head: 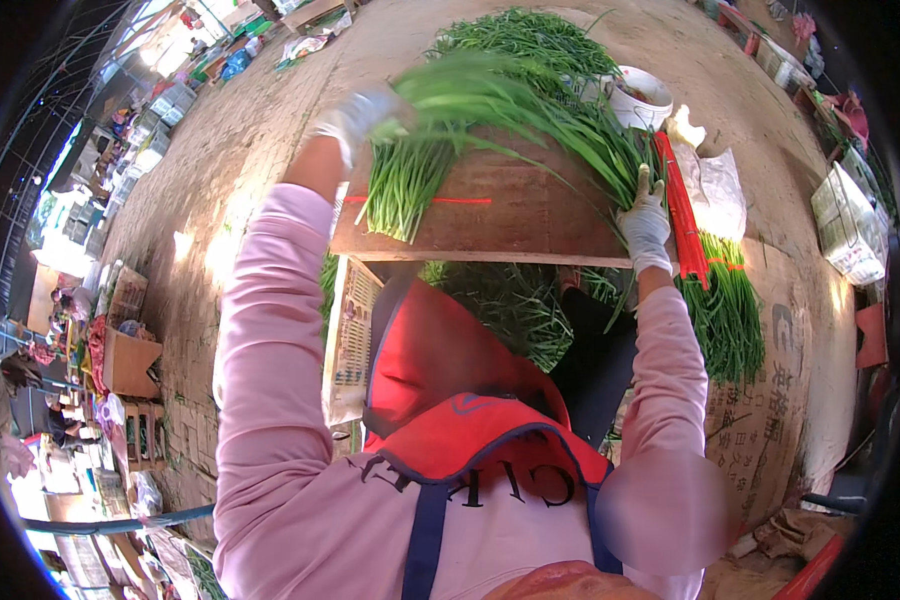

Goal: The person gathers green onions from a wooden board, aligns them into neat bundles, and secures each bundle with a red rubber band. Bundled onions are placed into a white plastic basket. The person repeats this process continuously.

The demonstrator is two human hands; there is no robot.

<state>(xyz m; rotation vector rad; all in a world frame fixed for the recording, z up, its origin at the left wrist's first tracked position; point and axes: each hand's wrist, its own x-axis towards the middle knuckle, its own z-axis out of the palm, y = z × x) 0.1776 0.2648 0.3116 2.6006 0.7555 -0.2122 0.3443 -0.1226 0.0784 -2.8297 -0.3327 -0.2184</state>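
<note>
My left hand (364,120), in a white glove and blurred by motion, grips green blades of what look like garlic chives (457,86) above the far left of a wooden board. Below it a bunch of chives (409,191) lies with its pale cut ends towards me, across a red tie strip (461,200). My right hand (647,221), gloved too, touches a loose heap of chives (592,154) at the board's right side; how its fingers close is unclear. Right beside it lies a bundle of red tie strips (682,214).
The wooden board (525,225) stands before me. Beyond it are a large chive heap (525,45) and a white bucket (640,97). Tied chives (720,315) lie on flattened cardboard (765,420) at right, near a white plastic bag (722,191). A plastic crate (352,330) stands below left.
</note>
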